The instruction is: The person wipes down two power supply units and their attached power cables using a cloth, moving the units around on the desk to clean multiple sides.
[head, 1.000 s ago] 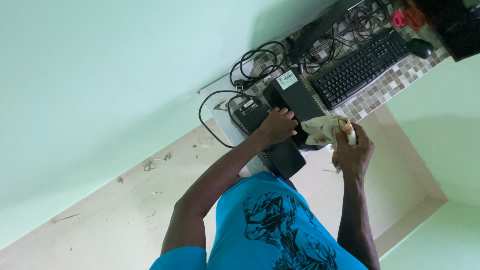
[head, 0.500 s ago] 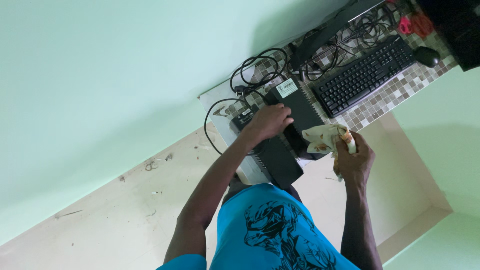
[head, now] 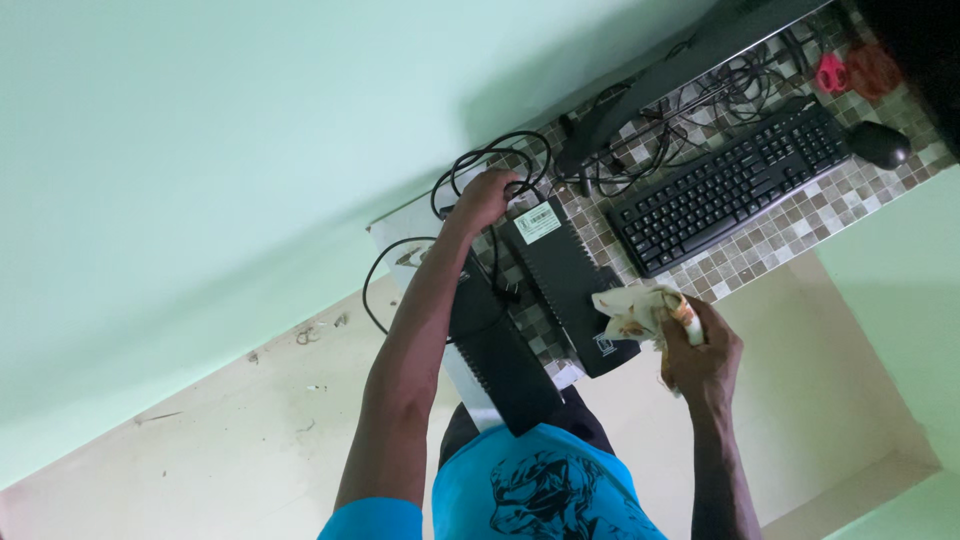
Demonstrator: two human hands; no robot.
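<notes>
Left hand (head: pixel 487 197) at 12 o'clock, fingers curled on coiled black cables (head: pixel 478 165) behind the long black plastic box (head: pixel 565 278). Right hand (head: pixel 700 350) at 3 o'clock, fingers clenched around a crumpled cream patterned cloth (head: pixel 632 312) touching the box's near end on the mosaic-tiled counter (head: pixel 760 250).

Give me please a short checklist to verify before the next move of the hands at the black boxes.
1. Left hand reaches the coiled black cable behind the boxes: ok.
2. Right hand grips the crumpled cloth: ok.
3. Cloth touches the labelled black box: ok, at its near end.
4. Second black box fully on the tiled counter: not ok, it overhangs the edge.
5. Cable unplugged: cannot tell.
</notes>
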